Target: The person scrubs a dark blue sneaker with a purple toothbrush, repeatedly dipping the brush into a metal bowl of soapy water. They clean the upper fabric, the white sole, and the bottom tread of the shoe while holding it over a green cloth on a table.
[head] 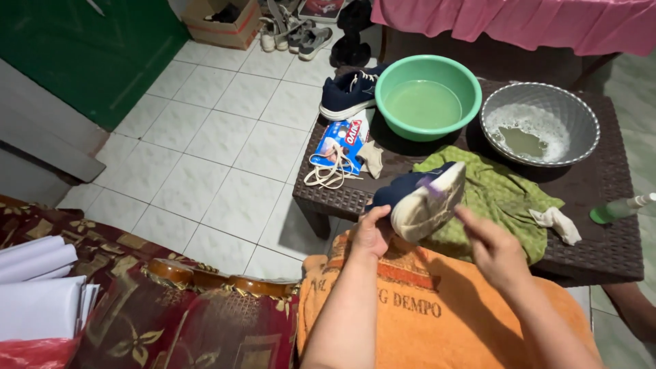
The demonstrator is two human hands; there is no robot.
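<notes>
My left hand (pixel 372 231) grips a navy blue shoe (pixel 422 198) by its heel end, turned so the dirty white sole faces me. A small purple brush (pixel 432 183) rests against the sole, and the fingers of my right hand (pixel 493 249) reach up to the sole beside it. An orange towel (pixel 424 307) covers my lap under both hands. The second navy shoe (pixel 350 94) lies on the far left corner of the dark wicker table (pixel 601 253).
On the table stand a green basin (pixel 459 75) of water, a metal bowl (pixel 588 116) of soapy water, a green cloth (pixel 499 198), a white rag (pixel 559 224), a detergent packet (pixel 342 142), loose laces (pixel 326 175) and a spray bottle (pixel 623 207). Several shoes (pixel 294 31) lie on the tiled floor.
</notes>
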